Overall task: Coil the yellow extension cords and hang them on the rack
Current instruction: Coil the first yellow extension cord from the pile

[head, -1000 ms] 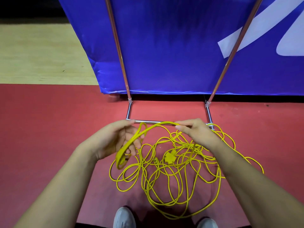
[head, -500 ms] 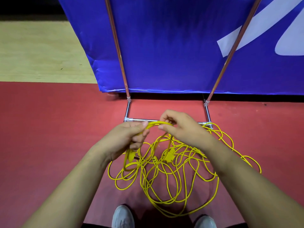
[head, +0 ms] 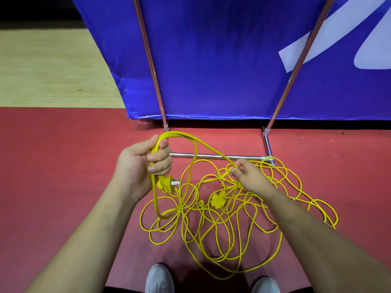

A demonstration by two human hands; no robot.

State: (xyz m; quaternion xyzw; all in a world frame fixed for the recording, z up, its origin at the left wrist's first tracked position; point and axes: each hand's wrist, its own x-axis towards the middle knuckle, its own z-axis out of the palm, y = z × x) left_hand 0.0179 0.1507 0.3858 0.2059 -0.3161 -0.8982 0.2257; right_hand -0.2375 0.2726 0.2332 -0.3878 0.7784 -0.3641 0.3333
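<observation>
Head view: left hand [head: 137, 166] grips yellow cord [head: 177, 134] loops, right hand's [head: 251, 176] fingers [head: 240, 164] pinch a strand; rack [head: 211, 156] and banner [head: 211, 60] beyond.

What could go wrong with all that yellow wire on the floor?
The cord crosses itself a lot on the floor, so pulling with the right hand might tighten a knot. Loops lying by the rack's base bar corner could snag there. The plug dangling under the left hand might catch other loops.

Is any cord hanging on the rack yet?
No; the yellow cords lie tangled on the floor, one loop held in the left hand.
</observation>
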